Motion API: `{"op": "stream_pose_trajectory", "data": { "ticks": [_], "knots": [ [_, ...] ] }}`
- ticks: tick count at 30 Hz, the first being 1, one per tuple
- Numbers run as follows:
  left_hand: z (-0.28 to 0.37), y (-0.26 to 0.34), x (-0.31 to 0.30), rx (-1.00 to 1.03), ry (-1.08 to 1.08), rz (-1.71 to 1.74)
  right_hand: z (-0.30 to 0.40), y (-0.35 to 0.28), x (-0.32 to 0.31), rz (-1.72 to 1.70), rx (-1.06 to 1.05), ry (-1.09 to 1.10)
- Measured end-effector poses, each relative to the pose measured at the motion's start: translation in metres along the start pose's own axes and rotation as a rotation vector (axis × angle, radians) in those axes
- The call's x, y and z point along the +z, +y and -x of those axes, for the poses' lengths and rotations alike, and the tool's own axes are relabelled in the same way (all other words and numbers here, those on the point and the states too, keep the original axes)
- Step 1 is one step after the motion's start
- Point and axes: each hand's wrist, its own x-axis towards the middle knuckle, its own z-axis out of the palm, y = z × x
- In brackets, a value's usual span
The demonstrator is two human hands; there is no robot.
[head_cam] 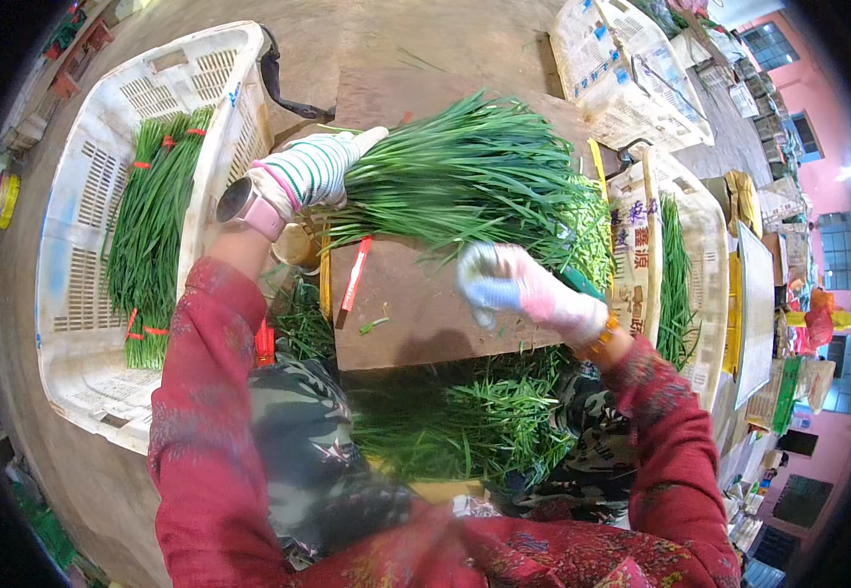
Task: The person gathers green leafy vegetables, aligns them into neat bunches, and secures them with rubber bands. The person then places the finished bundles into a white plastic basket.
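Note:
A large loose heap of long green leafy stalks, like garlic chives [469, 169], lies across a brown board [425, 323]. My left hand [315, 169], in a striped knit glove with a watch at the wrist, grips the heap at its left end. My right hand [502, 283], in a pale glove and blurred, is just below the heap with its fingers curled; whether it holds anything I cannot tell. A red printed strip [355, 283] rests at the board's left side. Cut pale green stalk pieces [587, 228] lie at the right end.
At left stands a white plastic crate [72, 294] with chive bundles [157, 235] tied in red. Another crate [712, 257] at right holds greens, and an upturned-looking crate [616, 73] stands beyond. Loose leaves [469, 434] lie between my knees below the board.

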Motion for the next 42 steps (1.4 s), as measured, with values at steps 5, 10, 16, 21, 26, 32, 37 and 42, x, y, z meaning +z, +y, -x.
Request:
{"op": "stream_pose_trajectory", "data": {
  "ticks": [5, 10, 16, 21, 26, 32, 37, 42],
  "knots": [
    [-0.005, 0.000, -0.001, -0.013, -0.019, 0.036, 0.054, -0.004, -0.028, 1.213, 0.093, -0.077],
    [0.008, 0.008, -0.005, -0.041, -0.045, 0.397, 0.046, 0.006, -0.107, 1.193, -0.004, 0.568],
    [0.011, 0.008, -0.011, 0.101, 0.108, 0.029, 0.046, 0.017, -0.151, 1.145, 0.072, 0.629],
    [0.012, 0.021, -0.016, 0.140, 0.047, 0.125, 0.010, 0.021, -0.144, 1.444, -0.058, 0.697],
    [0.006, -0.012, 0.012, 0.056, 0.056, 0.105, -0.004, 0.049, -0.157, 1.037, -0.202, 0.804],
    [0.000, -0.006, 0.011, 0.072, 0.063, 0.067, 0.013, 0.045, -0.159, 0.216, -0.251, 0.998],
    [-0.003, -0.004, 0.006, 0.056, 0.069, 0.060, 0.059, 0.017, -0.148, 0.037, -0.311, 0.839],
    [0.000, -0.010, 0.011, 0.035, 0.060, 0.060, 0.087, -0.009, -0.129, 0.395, -0.153, 0.690]
  ]
}}
